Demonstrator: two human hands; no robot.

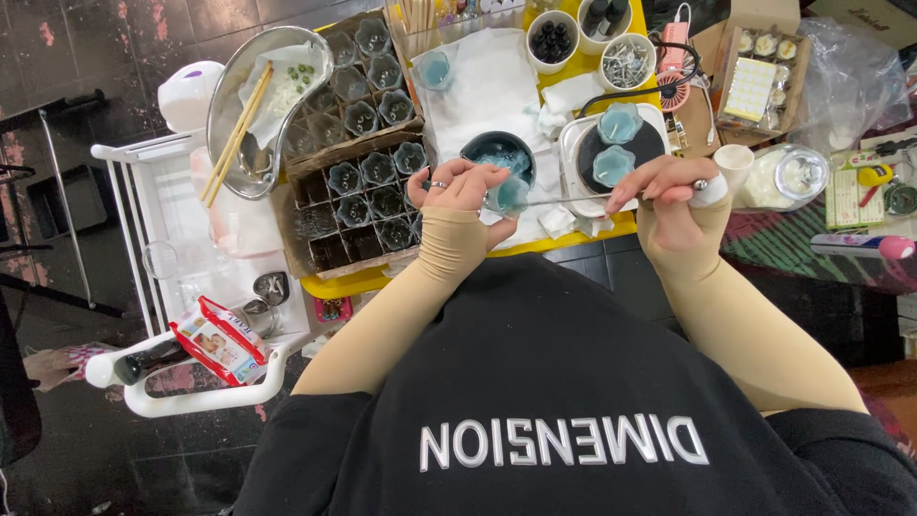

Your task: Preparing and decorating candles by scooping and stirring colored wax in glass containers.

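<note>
Two hands in frame, both in beige sleeves. Left hand [457, 187], ring on one finger, is closed around a small flower-shaped glass cup filled with pale blue wax [511, 194], frame centre, just above the yellow counter [583, 63] edge. Right hand [671, 183] pinches a thin metal rod with a white knob handle [709, 190]; the rod runs left and its tip meets the held cup. Two more blue-filled flower cups [617, 143] sit on a round black plate on a white base, right of centre, one above the other. One dark round bowl of blue wax [498, 150] sits just above the held cup, on a white cloth [487, 86]. Left of centre: two cardboard boxes with divider grids [363, 186], holding clear empty flower cups, roughly nine visible in the lower box, count in the upper one unclear. Upper left: one steel kidney-shaped tray [250, 105] with a pair of wooden chopsticks across it. Top of frame: three white round tubs [628, 59], one with dark bottles, one with metal wick tabs, third cut off. Right: one clear glass jar [789, 175], shiny, lying by a small white cup.
</note>
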